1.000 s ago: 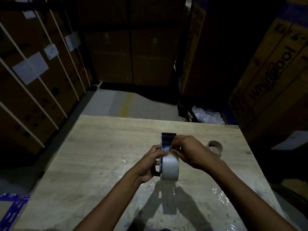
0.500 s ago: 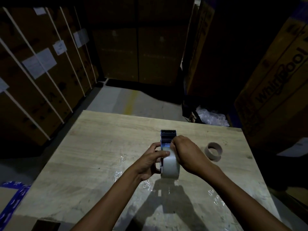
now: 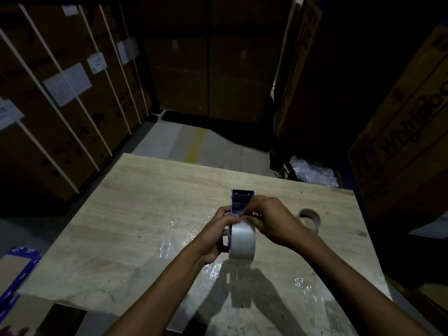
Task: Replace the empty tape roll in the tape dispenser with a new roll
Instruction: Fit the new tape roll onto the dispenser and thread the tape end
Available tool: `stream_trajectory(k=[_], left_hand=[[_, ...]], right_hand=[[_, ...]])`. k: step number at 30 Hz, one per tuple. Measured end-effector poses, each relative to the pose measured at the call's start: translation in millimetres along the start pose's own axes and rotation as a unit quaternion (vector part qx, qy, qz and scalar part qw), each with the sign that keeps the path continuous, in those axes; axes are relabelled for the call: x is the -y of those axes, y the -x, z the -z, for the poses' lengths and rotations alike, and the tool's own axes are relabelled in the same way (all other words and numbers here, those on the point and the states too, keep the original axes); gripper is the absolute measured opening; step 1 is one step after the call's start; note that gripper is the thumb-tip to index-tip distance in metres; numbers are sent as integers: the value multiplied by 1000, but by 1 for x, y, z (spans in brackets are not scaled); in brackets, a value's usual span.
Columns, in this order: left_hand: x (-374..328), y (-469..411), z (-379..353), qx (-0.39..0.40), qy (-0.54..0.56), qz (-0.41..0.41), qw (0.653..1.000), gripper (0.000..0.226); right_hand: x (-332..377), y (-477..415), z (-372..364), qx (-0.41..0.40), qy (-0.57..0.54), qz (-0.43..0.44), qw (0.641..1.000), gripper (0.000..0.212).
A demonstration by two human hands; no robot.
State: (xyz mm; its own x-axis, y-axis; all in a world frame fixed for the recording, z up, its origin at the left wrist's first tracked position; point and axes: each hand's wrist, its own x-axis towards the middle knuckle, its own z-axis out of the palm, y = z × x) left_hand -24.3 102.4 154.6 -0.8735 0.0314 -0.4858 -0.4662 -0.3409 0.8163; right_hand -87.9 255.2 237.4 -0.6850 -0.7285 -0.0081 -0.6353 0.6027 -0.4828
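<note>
— Over the middle of a wooden table [image 3: 135,214] in a dim storeroom walled with cartons, a person holds a tape dispenser [image 3: 242,201] just above the board; its long axis runs straight away from the body, the toothed blade at the far end, the new roll [image 3: 242,241] seated at the near end.

— And the hands?

— The left hand [image 3: 214,235] wraps the dispenser's left side at the roll, fingers curled round the frame; the right hand [image 3: 269,220] reaches over from the right, its fingertips [image 3: 243,217] pressed together at the top of the roll, seemingly pinching the loose end of the tape, though the tape itself is too clear to make out.

— So which way does the next move go?

— Forward, by the look of it; the blade lies directly ahead of the pinching fingers, along the same line as the dispenser's length, so the end would need drawing away from the body; the right hand is the nearer to that path, the left only steadying.

— The empty roll?

— The bare cardboard core [image 3: 309,218] stands on the table to the right, near the right wrist but apart from it; scraps of clear film [image 3: 167,246] glint on the wood below the hands.
</note>
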Motion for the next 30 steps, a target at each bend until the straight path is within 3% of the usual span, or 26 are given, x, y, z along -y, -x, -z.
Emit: stream_trajectory(k=[8,16,30], left_hand=[[7,4,-5,-4,22,-8,1000,53],[4,7,0,-8,2,-33,999,59],[-1,8,0,-2,8,-29,1000,64]], right_hand=[[-1,-1,-7,-6,51,9,999,19],[-5,-2,-8,-21,6,-3,1000,14],[-8,0,4,10,-26,55,998,19]])
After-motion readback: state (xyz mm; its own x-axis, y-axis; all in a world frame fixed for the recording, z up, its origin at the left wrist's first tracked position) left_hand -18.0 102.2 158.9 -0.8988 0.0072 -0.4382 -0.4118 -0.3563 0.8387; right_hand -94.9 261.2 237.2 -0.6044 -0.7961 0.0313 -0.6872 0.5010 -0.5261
